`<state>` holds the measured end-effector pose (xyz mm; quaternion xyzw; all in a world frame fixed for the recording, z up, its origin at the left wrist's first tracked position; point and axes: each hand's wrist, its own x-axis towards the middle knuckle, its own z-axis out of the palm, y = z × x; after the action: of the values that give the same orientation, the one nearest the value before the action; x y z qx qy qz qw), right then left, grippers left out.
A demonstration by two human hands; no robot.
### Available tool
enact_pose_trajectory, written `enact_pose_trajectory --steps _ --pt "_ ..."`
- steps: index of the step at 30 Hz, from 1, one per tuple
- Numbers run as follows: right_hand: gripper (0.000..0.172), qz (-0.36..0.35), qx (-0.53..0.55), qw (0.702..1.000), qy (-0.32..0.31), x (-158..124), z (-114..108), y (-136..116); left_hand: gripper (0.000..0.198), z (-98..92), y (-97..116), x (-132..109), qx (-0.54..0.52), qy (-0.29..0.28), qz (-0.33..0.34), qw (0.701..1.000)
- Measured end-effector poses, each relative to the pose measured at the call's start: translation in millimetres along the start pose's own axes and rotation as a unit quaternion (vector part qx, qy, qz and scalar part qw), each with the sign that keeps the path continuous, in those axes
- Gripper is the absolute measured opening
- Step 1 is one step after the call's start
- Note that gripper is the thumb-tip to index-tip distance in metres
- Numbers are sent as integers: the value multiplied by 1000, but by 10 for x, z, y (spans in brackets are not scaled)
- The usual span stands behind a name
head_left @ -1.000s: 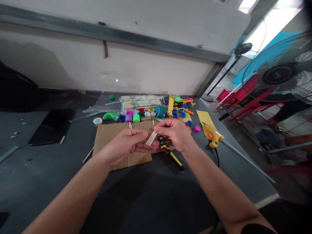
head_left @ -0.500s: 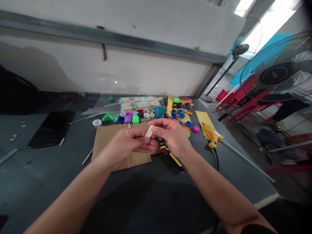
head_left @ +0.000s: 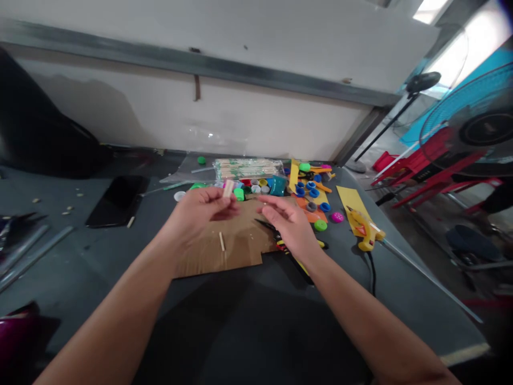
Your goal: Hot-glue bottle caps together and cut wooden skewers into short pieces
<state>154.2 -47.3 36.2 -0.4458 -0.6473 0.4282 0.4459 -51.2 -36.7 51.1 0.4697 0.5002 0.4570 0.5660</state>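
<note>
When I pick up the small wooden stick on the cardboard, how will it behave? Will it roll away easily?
The small wooden stick looks thin and straight, so it is probably stiff and very light. It may snap rather than bend. Pushed across the cardboard, it might roll.

A glue gun [head_left: 363,230] lies at three o'clock, bottle caps [head_left: 310,192] at one, a phone [head_left: 117,200] at ten; a fan [head_left: 484,125] stands at two.
</note>
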Motion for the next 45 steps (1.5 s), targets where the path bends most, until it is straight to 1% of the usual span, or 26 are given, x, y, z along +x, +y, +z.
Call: enact_pose_trajectory --steps 1,2,3,5,8,10,11,12,13,14,15,17,19,20,21,22,23,25,27,30,34,40,43,45 --pt "24 -22 -65 998 1 9 7 16 18 -109 6 34 -3 39 8 999" --pt "20 -45 -136 990 -6 18 29 29 18 -211 5 65 -4 64 7 998" --pt "16 -66 -205 976 -24 28 73 38 18 -299 -2 92 -7 77 -2 997" --pt "13 -94 -314 942 -77 48 225 51 16 -409 -30 132 -7 83 -18 996" --pt "21 -84 -414 893 -155 85 559 79 11 -422 -70 153 -1 71 -39 997" --pt "27 -78 -466 862 -184 118 773 111 10 -393 -76 149 2 59 -49 997" --pt "26 -75 -484 849 -198 137 856 128 11 -383 -73 145 4 54 -51 997" --pt "23 -70 -492 842 -208 159 917 144 11 -380 -69 140 6 50 -52 997" --pt "21 -62 -491 842 -216 184 951 157 12 -384 -64 136 6 46 -52 998" --pt "18 -54 -478 849 -220 214 957 164 12 -394 -61 133 5 43 -53 998" --pt "16 -43 -454 863 -217 248 935 166 12 -404 -59 130 2 41 -55 998" --pt "13 -7 -366 910 -194 327 816 150 11 -416 -61 124 -9 37 -58 998" --pt "10 58 -211 963 -161 405 637 105 10 -391 -70 118 -20 33 -66 997" --pt "9 95 -111 978 -151 436 543 72 10 -360 -75 115 -26 26 -73 997" --pt "9 121 -19 983 -139 458 455 35 10 -317 -80 109 -32 16 -83 996" --pt "11 137 56 981 -127 470 379 -6 10 -266 -83 102 -39 2 -94 995" --pt "13 140 111 977 -119 474 317 -47 10 -208 -83 92 -47 -16 -104 993" --pt "19 122 167 972 -115 467 233 -127 11 -91 -70 63 -59 -53 -116 990" --pt "22 90 177 973 -115 457 191 -191 13 4 -38 25 -69 -74 -118 988" --pt "16 61 155 981 -95 456 159 -243 15 75 24 -34 -91 -82 -111 986" --pt "10 36 112 990 -79 448 142 -244 14 88 69 -77 -102 -87 -111 985" --pt "9 1 54 998 -41 415 184 -245 13 99 78 -76 -105 -79 -118 984" --pt "8 -5 36 999 -22 409 205 -259 13 95 81 -75 -97 -79 -117 985" --pt "11 -3 39 999 -9 409 216 -264 13 91 80 -77 -92 -85 -109 986"
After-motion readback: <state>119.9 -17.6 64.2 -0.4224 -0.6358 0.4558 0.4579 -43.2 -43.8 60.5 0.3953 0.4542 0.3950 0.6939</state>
